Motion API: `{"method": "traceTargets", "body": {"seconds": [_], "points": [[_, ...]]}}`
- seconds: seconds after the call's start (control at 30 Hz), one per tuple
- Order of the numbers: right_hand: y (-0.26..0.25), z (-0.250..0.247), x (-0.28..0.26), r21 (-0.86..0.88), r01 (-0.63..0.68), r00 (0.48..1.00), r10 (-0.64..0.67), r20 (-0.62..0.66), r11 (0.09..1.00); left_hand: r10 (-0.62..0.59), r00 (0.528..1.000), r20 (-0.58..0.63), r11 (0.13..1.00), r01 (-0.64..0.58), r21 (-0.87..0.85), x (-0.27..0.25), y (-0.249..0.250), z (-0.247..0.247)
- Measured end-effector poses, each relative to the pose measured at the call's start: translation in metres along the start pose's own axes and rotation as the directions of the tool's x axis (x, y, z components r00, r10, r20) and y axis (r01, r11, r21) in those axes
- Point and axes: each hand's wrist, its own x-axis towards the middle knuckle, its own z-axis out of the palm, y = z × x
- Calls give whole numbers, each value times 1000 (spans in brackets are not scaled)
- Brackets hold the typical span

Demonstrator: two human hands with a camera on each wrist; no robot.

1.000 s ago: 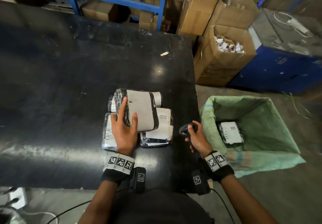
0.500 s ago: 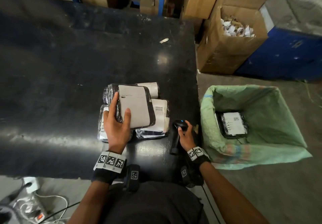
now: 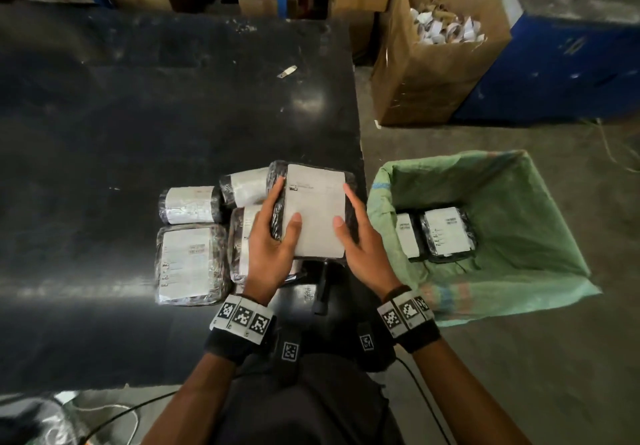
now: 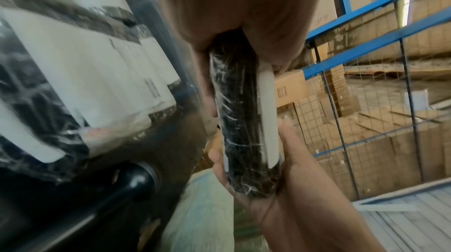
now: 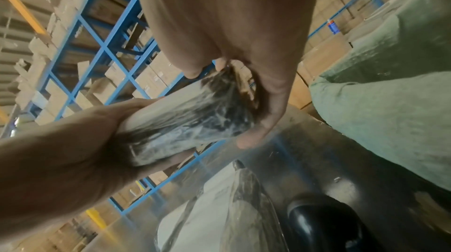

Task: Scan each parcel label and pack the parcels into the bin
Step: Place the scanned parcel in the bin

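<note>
Both hands hold one black-wrapped parcel (image 3: 317, 216) with a white label facing up, above the table's right edge. My left hand (image 3: 282, 209) grips its left side, thumb on the label. My right hand (image 3: 343, 204) grips its right side the same way. In the left wrist view the parcel (image 4: 244, 121) shows edge-on between both palms, and in the right wrist view the parcel (image 5: 190, 121) is blurred. The black scanner (image 3: 322, 289) lies on the table below the parcel. The green-lined bin (image 3: 519, 202) stands to the right with two parcels (image 3: 446, 233) inside.
Several more labelled parcels (image 3: 188, 261) lie on the black table (image 3: 138, 115) left of my hands. An open cardboard box (image 3: 433, 74) of paper scraps stands behind the bin, beside a blue cabinet (image 3: 554, 70). Blue racking lines the back.
My right hand has let go of the scanner, which now lies on the table, and taken the parcel's right side. The parcel has moved right, toward the bin.
</note>
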Motion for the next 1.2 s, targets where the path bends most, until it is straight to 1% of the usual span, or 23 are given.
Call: {"method": "traceTargets", "body": {"seconds": [0.07, 0.1, 0.2, 0.27, 0.33, 0.37, 0.43, 0.47, 0.53, 0.6, 0.63, 0.7, 0.73, 0.77, 0.83, 0.9, 0.93, 0.97, 1.03, 1.1, 1.13, 1.17, 1.2], "points": [[5, -15, 1, -75, 14, 995, -21, -95, 997, -17, 998, 65, 1000, 19, -24, 1, 3, 21], [11, -23, 0, -66, 9, 994, -16, -105, 998, -35, 995, 94, 999, 38, -29, 2, 3, 31], [26, -49, -7, 112, -74, 989, 87, -120, 991, -60, 983, 176, 997, 67, -36, 2, 1, 63], [29, -77, -9, 125, -80, 980, 101, -170, 989, -54, 962, 269, 998, 61, -16, 1, 3, 89], [35, -114, -7, 52, -71, 979, 80, -190, 996, -83, 931, 354, 995, 58, 80, 1, 3, 117], [41, -134, -4, -1, -84, 979, 82, -184, 996, -92, 930, 356, 984, 29, 176, 2, 2, 131], [56, -173, 3, -106, -139, 980, 121, -158, 985, -40, 945, 324, 940, -74, 334, 3, -2, 157], [65, -191, 8, -147, -178, 979, 159, -131, 973, -23, 945, 326, 912, -114, 393, 4, -6, 169], [87, -222, 25, -225, -272, 962, 262, -75, 936, -29, 938, 345, 842, -163, 513, 4, -18, 193], [113, -245, 50, -384, -356, 924, 382, -11, 852, -45, 924, 379, 779, -205, 593, -1, -32, 211], [125, -252, 66, -478, -386, 890, 455, 32, 789, -60, 916, 396, 761, -215, 612, -4, -41, 218], [147, -253, 95, -619, -409, 811, 577, 90, 671, -82, 907, 414, 743, -221, 631, -10, -55, 224], [159, -249, 107, -658, -413, 785, 613, 94, 630, -90, 906, 413, 731, -222, 646, -12, -61, 224], [170, -243, 118, -682, -416, 770, 632, 88, 602, -94, 907, 410, 714, -226, 663, -12, -64, 223], [195, -230, 136, -691, -434, 753, 654, 75, 579, -98, 910, 402, 680, -233, 695, -12, -65, 222], [219, -218, 145, -634, -482, 735, 673, 84, 605, -108, 908, 405, 657, -241, 714, -12, -63, 221], [227, -212, 147, -591, -508, 729, 678, 93, 627, -113, 905, 411, 646, -247, 722, -12, -63, 220], [234, -205, 148, -540, -521, 738, 667, 105, 661, -118, 902, 416, 636, -253, 729, -12, -63, 219], [248, -190, 143, -426, -521, 780, 615, 114, 740, -130, 895, 427, 628, -259, 734, -11, -63, 219], [264, -173, 137, -370, -509, 821, 567, 62, 777, -143, 886, 440, 623, -265, 736, -11, -64, 217], [274, -164, 135, -401, -498, 827, 560, 46, 769, -148, 884, 444, 619, -267, 738, -11, -66, 216], [281, -156, 134, -465, -488, 818, 573, 53, 739, -153, 882, 445, 617, -266, 740, -10, -68, 214], [289, -149, 133, -570, -471, 784, 615, 78, 673, -156, 883, 442, 619, -261, 741, -9, -70, 212]]}}
